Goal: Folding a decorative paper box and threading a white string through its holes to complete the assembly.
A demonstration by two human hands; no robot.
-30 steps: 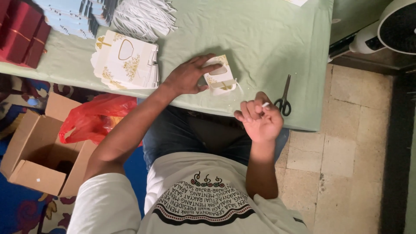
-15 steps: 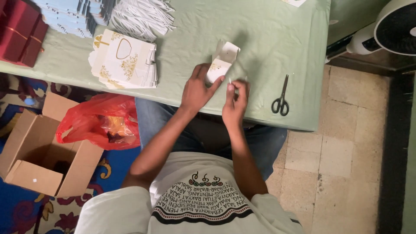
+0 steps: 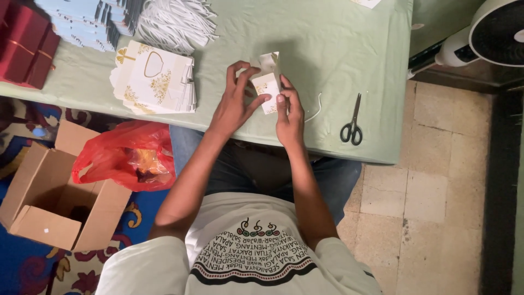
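head | left hand (image 3: pixel 236 101), right hand (image 3: pixel 289 117) grip small paper box (image 3: pixel 267 82)

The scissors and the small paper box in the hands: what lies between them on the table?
In the head view, a thin white string lies on the green tablecloth between the scissors and the small paper box; otherwise only bare cloth.

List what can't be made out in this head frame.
- Small cream-and-gold paper box: lower faces hidden by left hand and right hand, head view.
- Open brown cardboard carton: inside in shadow.
- Red plastic bag: contents too blurred.
- White round fan: cut by the frame edge.
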